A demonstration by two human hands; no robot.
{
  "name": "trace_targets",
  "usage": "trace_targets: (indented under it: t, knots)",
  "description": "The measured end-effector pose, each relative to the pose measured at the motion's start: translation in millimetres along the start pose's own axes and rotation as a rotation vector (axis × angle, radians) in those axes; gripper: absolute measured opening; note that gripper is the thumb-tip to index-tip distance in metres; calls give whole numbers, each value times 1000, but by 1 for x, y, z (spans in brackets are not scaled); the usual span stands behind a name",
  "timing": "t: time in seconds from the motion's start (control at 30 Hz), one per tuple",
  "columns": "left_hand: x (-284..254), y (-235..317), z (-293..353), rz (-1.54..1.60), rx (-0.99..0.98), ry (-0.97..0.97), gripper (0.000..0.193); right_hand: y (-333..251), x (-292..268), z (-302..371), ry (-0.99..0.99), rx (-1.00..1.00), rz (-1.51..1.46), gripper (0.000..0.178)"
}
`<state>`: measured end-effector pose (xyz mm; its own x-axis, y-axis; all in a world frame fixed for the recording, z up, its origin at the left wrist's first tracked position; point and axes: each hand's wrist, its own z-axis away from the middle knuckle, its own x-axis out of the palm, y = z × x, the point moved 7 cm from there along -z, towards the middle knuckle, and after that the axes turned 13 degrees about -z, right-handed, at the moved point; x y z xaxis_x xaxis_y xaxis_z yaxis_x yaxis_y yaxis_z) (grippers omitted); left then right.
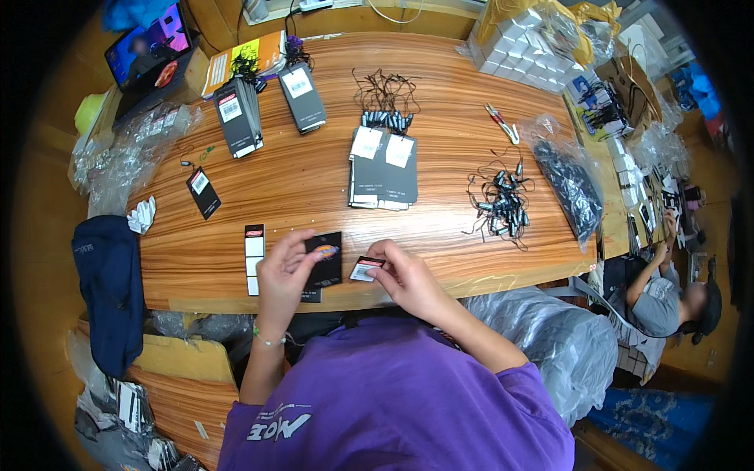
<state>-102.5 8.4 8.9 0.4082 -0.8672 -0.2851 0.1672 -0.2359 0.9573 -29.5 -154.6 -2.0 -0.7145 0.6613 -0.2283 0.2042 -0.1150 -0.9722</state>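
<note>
My left hand (284, 263) is over the left side of a black hang tag (331, 271) with a small coloured logo. Its fingers are loosely curved, with a gap between thumb and forefinger, and the thumb tip overlaps the tag. Another dark card (312, 296) peeks out below. In my right hand (402, 275), pinched between thumb and fingers, is a small black-and-white label (364, 269) with printed bars, just right of the tag. Left of my left hand lies a narrow strip (254, 263) with white panels and a red top.
Dark tags with white stickers (383, 177) are stacked mid-table. More tag bundles (239, 122) and a single tag (204, 192) lie to the left. Black cords (503, 204), snips (503, 124) and a plastic bag (569, 184) lie right. A co-worker (660, 294) sits far right.
</note>
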Motion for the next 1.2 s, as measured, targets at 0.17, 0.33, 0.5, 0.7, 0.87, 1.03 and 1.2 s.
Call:
trace_targets:
  t: [0.17, 0.33, 0.5, 0.7, 0.87, 1.03, 1.2]
  knots:
    - [37, 5, 7, 193, 16, -118, 30, -9, -11, -11, 103, 25, 2, 34]
    - [48, 8, 2, 173, -43, -164, 30, -7, -41, -12, 119, 51, -60, 36]
    - [49, 4, 0, 177, -51, -149, 26, -8, -150, -13, 469, -130, 573, 9]
    - [53, 4, -6, 179, -81, -184, 21, 31, -191, 0, 335, 75, 752, 11]
    - [56, 0, -9, 206, -28, -220, 17, 4, -202, -1, 542, -5, 357, 11]
    - [66, 21, -16, 300, -35, -317, 12, -12, -164, -5, 432, 12, -573, 19]
    - [93, 43, -14, 271, -31, -551, 10, -21, -102, -12, 323, 55, -588, 24]
